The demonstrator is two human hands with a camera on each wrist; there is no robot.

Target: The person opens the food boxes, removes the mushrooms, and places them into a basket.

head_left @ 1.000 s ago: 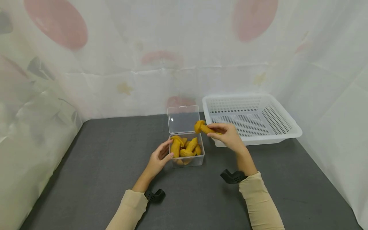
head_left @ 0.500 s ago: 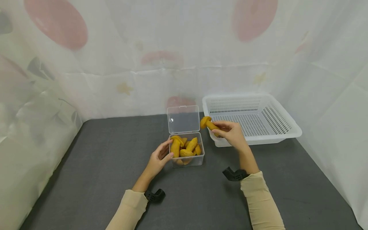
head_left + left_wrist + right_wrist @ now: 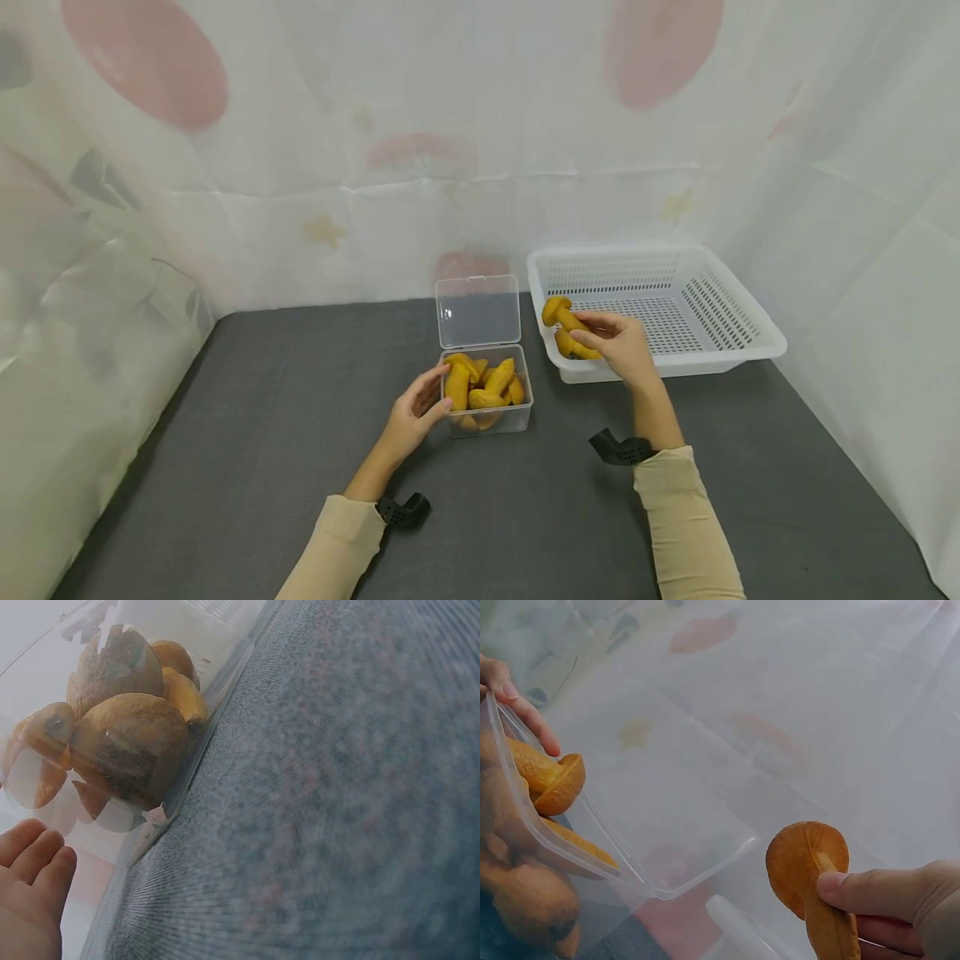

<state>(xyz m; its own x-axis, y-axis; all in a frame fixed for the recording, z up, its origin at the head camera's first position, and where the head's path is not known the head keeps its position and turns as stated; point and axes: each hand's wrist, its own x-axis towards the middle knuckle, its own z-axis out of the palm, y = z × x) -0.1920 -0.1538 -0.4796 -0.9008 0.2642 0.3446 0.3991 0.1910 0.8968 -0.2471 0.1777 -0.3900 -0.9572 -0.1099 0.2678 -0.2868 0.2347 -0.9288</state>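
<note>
In the head view my right hand (image 3: 628, 346) pinches a yellow-brown mushroom (image 3: 557, 311) by its stem, thumb on top, above the near left part of a white slotted basket (image 3: 720, 362). A second yellow mushroom (image 3: 576, 344) shows just below, partly covered by the hand, apparently inside the basket. To the left stands a small clear plastic box (image 3: 495, 421) heaped with several mushrooms (image 3: 487, 398), its lid raised at the back. My left hand (image 3: 411, 417) rests at the box's left side, with relaxed fingers and thumb at its rim; three fingertips (image 3: 46, 855) show in the left wrist view.
Both things stand on a dark grey cloth-covered table (image 3: 300, 400). The clear lid (image 3: 477, 311) leans back beside the basket's left edge. A white curtain (image 3: 420, 225) printed with fruit and stars hangs right behind. Black wrist mounts (image 3: 622, 450) jut out from both forearms.
My right hand has carried the mushroom rightward, from beside the box's lid to over the basket. A second mushroom has come into view beneath it. My left hand and the box stay put.
</note>
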